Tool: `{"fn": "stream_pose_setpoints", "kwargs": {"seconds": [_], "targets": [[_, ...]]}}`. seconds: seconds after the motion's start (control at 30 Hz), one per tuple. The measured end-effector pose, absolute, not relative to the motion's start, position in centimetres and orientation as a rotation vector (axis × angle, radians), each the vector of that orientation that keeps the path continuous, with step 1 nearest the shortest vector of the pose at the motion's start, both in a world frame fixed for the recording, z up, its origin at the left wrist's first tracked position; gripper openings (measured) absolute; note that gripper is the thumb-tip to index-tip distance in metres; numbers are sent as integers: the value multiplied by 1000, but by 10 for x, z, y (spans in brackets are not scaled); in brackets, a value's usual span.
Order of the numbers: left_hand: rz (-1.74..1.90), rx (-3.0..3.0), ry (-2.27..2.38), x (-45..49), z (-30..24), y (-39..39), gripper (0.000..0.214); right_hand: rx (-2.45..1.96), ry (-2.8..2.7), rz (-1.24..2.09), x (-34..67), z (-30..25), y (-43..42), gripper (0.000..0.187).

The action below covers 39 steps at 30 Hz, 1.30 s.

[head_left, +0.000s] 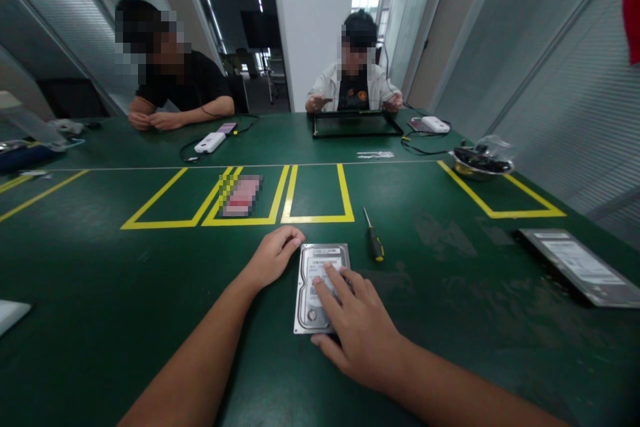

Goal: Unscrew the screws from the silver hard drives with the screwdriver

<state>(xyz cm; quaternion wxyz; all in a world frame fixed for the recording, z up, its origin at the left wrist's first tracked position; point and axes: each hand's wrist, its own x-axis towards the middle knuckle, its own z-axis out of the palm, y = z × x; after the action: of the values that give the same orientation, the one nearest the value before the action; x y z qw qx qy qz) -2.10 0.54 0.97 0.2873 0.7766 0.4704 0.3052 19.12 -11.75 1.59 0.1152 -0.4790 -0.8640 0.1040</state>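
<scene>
The right hand [357, 323] is spread wide and palm down, gripping nothing, its index and middle fingertips resting on the drive [307, 287], its thumb low beside the near edge. The drive lies flat on the green, smooth counter [280, 373] beneath those fingers, its long axis running away from the person, the far end leaning slightly right. It is a silvery metal slab with a paper label and a round recess toward the near end. Beyond the right hand, the left hand [277, 253] is loosely curled by the drive's far left corner (whether it grips that corner, I cannot tell).

Off to the right hand's right sits a second drive [575, 267], labelled and metallic. Past the right hand's fingers lies a screwdriver [373, 243], with a slim shaft pointing away and a dark, yellow-ended handle. Farther out from both hands are yellow tape outlines [319, 219] and, farthest, a co-worker's black rectangular frame [357, 135].
</scene>
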Motion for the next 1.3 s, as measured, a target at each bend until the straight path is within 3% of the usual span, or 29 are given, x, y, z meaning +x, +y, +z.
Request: {"fn": "stream_pose_setpoints", "kwargs": {"seconds": [1.3], "targets": [[768, 2092, 1238, -18, 10, 7, 17, -1398, -2528, 299, 191, 17, -118, 73]]}}
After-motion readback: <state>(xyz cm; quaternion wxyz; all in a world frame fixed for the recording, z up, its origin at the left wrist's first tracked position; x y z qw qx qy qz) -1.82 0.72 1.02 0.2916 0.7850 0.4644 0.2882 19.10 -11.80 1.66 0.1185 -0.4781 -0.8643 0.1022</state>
